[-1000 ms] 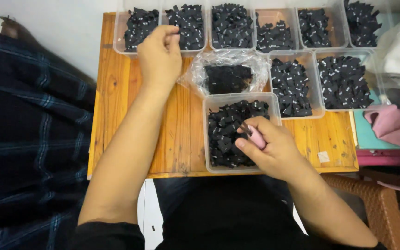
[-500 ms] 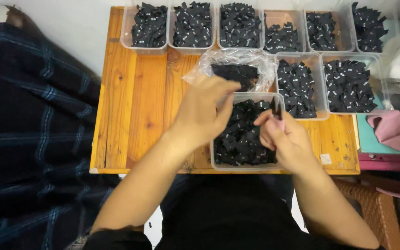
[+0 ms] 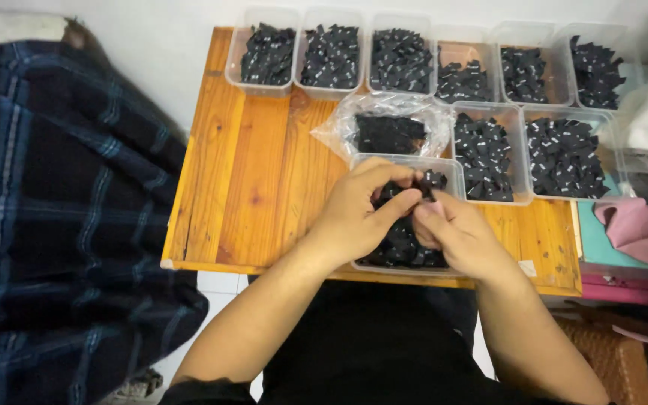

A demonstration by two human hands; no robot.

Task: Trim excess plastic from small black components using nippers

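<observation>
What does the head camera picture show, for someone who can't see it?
Two bare hands, left hand and right hand, meet over a clear plastic tub of small black pieces on a wooden table, with more filled tubs behind.

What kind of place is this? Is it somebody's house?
Probably a home workspace. A small wooden table holds clear plastic tubs of small black pieces, beside a plaid blanket, and both hands work over the nearest tub.

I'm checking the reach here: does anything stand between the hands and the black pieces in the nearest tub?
Nothing visible does. The left hand and right hand meet right over the nearest tub, fingers already on its black pieces.
</observation>
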